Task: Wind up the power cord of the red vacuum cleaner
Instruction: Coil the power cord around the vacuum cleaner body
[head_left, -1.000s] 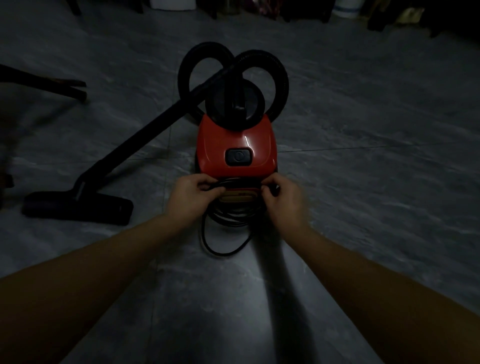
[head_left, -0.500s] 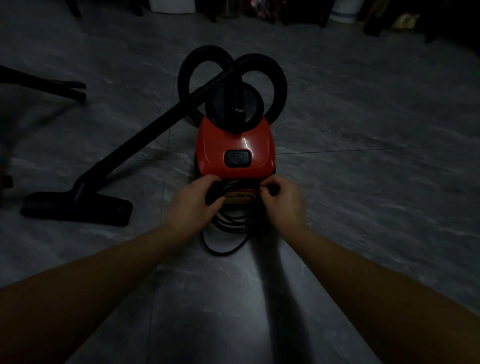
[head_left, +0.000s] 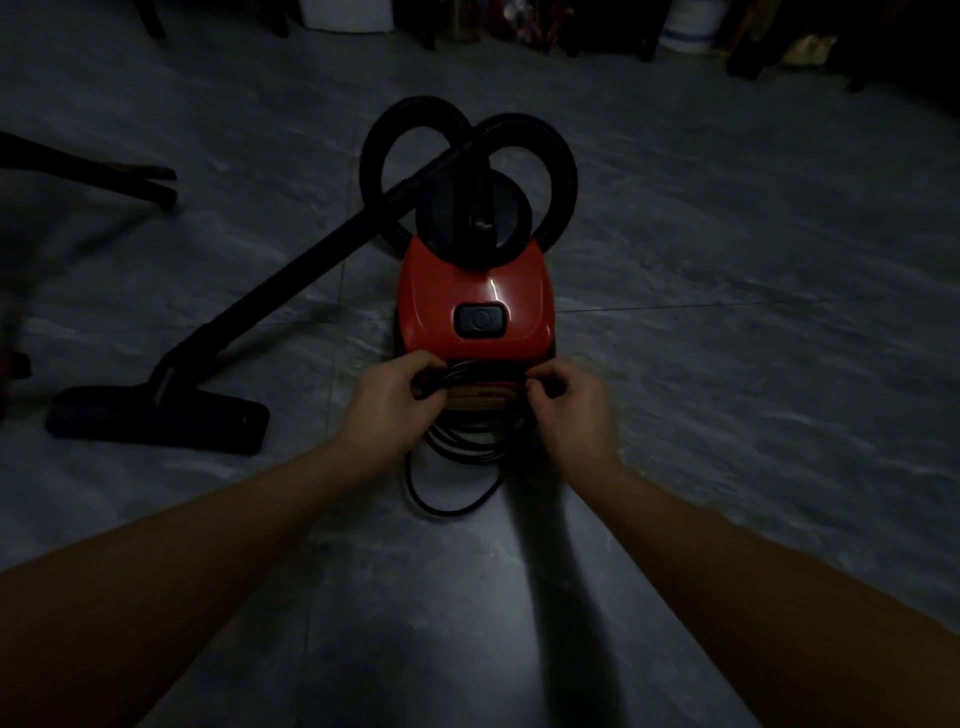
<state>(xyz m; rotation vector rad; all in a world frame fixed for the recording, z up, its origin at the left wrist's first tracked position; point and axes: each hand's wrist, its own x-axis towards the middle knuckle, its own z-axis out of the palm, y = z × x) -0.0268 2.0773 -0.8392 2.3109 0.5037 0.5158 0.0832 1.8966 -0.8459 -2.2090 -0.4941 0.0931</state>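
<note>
At the centre of the grey tiled floor (head_left: 727, 395) stands the red vacuum cleaner (head_left: 475, 283), and its black power cord (head_left: 464, 450) lies at the machine's six o'clock end, against the rear face just below the power button (head_left: 480, 319). Several turns are bunched there in a flat coil, and one slack loop droops further toward six o'clock onto the tiles. The left hand (head_left: 389, 402), at seven o'clock of the body, has its fingers curled round the strands; the dark lump in that grip may be the plug, though the dim light does not settle it. The right hand (head_left: 571, 410), at five o'clock, pinches the cord between thumb and fingertips. The cord looks thin, light and limp, with enough spring that I judge the turns would slip apart if let go, so it is best held across the whole bundle on both sides, as the hands hold it, drawing the slack loop in last. The cleaner seems heavy enough to stay put under that gentle pull. The ribbed hose (head_left: 524, 127) curls at twelve o'clock, and the wand (head_left: 291, 280) slants to eight o'clock, ending in the floor nozzle (head_left: 156, 421).
</note>
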